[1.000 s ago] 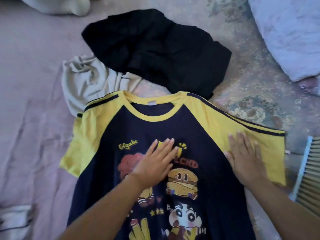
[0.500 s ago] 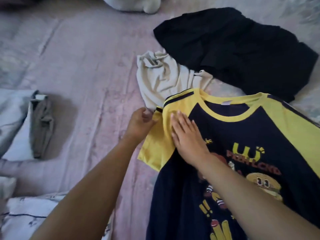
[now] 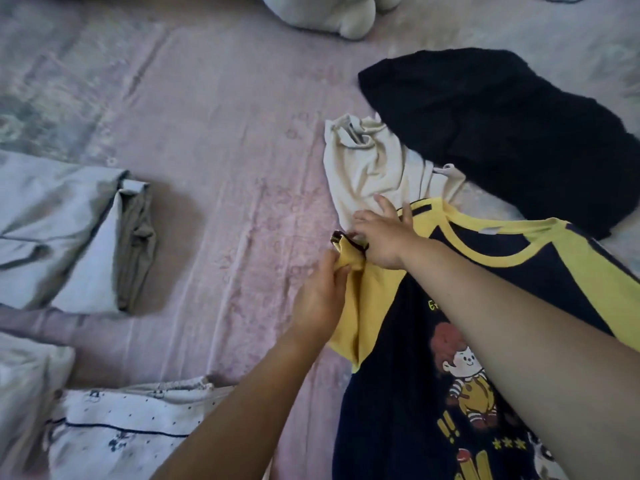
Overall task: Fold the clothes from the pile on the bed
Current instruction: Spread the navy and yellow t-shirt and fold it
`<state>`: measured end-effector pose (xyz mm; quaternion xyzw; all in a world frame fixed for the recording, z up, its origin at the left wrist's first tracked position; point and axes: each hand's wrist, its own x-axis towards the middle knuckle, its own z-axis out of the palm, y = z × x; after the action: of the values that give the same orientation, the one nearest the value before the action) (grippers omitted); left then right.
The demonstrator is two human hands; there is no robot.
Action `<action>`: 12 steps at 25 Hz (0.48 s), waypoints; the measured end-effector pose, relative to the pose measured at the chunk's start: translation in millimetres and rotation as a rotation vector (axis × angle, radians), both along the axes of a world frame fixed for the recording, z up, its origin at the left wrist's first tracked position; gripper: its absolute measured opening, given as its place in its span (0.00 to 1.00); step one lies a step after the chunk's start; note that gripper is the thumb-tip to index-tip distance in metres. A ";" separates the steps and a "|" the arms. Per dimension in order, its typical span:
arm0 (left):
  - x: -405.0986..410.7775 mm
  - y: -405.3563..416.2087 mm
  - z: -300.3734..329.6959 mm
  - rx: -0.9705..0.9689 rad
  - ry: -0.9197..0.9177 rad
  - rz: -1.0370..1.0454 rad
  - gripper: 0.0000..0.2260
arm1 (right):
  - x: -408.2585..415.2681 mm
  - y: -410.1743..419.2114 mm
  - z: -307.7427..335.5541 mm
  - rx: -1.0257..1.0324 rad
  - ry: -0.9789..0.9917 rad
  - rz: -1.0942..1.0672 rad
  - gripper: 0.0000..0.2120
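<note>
Yellow sleeve (image 3: 356,299) bunched in left hand (image 3: 320,299), right hand (image 3: 384,237) pinching its cuff (fingertips partly hidden).

The scene was lit softly and rather dimly, with a washed-out, hazy cast over the bed (image 3: 214,188). A soft shadow was thrown to the right of the folded clothes (image 3: 135,244). No glare was seen. Fine detail was smeared throughout, and the black garment (image 3: 502,133) was reduced to a near-featureless dark mass. Straight lines were bowed toward the edges by the wide lens.
</note>
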<state>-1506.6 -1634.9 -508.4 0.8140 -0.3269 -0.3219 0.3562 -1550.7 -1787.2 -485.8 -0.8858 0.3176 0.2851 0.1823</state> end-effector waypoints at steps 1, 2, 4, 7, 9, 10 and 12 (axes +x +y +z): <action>1.6 6.0 6.0 -0.007 -0.008 0.021 0.06 | 12.0 4.3 6.2 0.064 0.032 -0.028 0.14; 3.7 12.4 9.6 -0.014 -0.010 0.063 0.06 | 23.4 9.0 11.6 0.116 0.050 -0.053 0.09; 11.4 24.9 15.3 -0.005 -0.010 0.175 0.05 | 42.0 20.6 15.9 0.121 -0.014 -0.063 0.04; 30.7 42.0 14.9 0.064 -0.001 0.347 0.06 | 61.5 43.6 9.2 -0.079 -0.262 0.045 0.08; 44.5 52.9 5.2 0.178 -0.060 0.361 0.06 | 74.1 60.4 -3.2 -0.056 -0.341 0.043 0.11; 49.8 58.1 -2.1 0.257 -0.111 0.330 0.07 | 79.5 68.8 -11.2 -0.016 -0.354 0.013 0.13; 58.1 66.2 -22.1 0.386 -0.173 0.258 0.08 | 85.6 87.2 -28.7 0.059 -0.395 -0.062 0.18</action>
<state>-1448.5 -1568.7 -530.5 0.9264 -0.1821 -0.2597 0.2028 -1465.1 -1700.0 -514.5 -0.9086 0.2944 0.1090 0.2755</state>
